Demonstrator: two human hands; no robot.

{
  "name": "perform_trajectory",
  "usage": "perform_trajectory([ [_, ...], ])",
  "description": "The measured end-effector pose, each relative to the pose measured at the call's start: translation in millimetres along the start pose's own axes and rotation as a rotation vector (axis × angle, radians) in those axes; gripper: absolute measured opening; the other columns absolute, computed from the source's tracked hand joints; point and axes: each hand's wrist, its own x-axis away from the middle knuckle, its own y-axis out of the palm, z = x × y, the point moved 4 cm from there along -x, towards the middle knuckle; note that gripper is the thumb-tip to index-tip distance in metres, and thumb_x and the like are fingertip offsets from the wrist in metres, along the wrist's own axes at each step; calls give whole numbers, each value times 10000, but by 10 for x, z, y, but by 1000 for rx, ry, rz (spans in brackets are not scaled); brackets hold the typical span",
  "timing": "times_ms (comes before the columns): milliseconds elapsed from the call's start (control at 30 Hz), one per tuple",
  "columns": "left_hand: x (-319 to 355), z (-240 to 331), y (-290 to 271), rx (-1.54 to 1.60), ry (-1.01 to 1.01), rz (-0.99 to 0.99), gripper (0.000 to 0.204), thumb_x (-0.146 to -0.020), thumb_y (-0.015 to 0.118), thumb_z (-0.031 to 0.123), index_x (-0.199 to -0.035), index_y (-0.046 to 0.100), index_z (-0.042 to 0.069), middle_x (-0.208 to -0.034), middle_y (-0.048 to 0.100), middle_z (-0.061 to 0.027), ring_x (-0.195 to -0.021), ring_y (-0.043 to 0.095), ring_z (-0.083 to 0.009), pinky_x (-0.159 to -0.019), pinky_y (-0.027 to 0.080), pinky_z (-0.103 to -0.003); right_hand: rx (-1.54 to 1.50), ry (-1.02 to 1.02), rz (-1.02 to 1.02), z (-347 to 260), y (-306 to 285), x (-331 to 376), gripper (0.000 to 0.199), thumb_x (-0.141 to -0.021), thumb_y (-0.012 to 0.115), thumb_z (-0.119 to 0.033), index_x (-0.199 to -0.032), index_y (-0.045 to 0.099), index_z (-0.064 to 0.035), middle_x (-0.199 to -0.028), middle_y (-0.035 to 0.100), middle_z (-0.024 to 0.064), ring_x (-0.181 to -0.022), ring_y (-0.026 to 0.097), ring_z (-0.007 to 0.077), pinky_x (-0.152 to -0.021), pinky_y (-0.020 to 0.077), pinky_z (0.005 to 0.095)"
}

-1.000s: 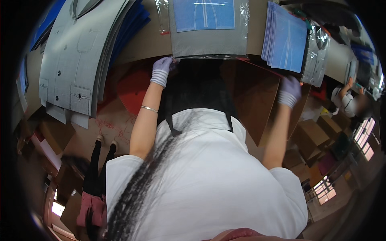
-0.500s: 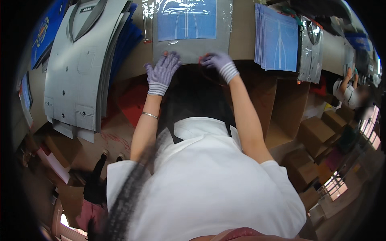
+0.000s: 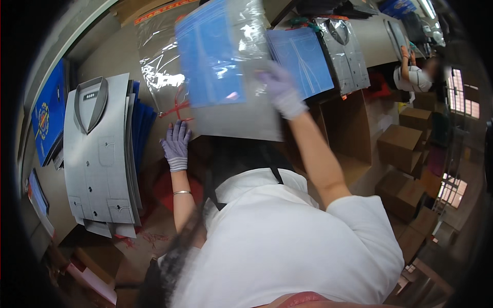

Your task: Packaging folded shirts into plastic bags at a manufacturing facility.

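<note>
A flat clear-wrapped package [image 3: 231, 126], grey with a blue trouser-shaped paper piece [image 3: 208, 56] on its front, is tilted over the worktable. My right hand [image 3: 284, 91], in a purple-striped glove and smeared by motion, grips its right edge. My left hand [image 3: 177, 147], gloved the same way, has its fingers stretched out on the table edge, holding nothing. Just beyond its fingertips are red ties [image 3: 178, 107], by a clear plastic-wrapped package [image 3: 156, 66] that lies partly under the lifted one.
On the left stands a stack of grey paper shirts [image 3: 97, 164], beside a blue printed packet [image 3: 49, 113]. Blue paper trousers [image 3: 303, 61] and a wrapped grey shirt [image 3: 345, 56] lie on the right. Cardboard boxes [image 3: 403, 146] sit on the floor; another person [image 3: 413, 77] works farther right.
My right hand has taken the grey-and-blue package by its right edge and tilted it up. The red-tied package beneath now shows. My view has turned, and my left hand is off the package.
</note>
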Motion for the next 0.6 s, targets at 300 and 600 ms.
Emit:
perform_trajectory([
  [300,122,93,-149,-41,76,147,573,-892,211,457,-1324,255,82,-1414,188,-159,-1304,166,-346,-1050,127,-495,632,189,-363,311,-4590,-141,324,-769,490,35,-1090,533,39,-999,600,77,-934,542,121,-850,404,244],
  [600,281,54,787,-1517,408,460,256,-782,517,139,-1017,535,38,-922,595,-175,-873,560,-302,-731,456,-394,1974,51,-983,2503,-3192,-2214,238,-767,531,-256,-925,664,-137,-1031,614,91,-1004,558,233,-936,325,398],
])
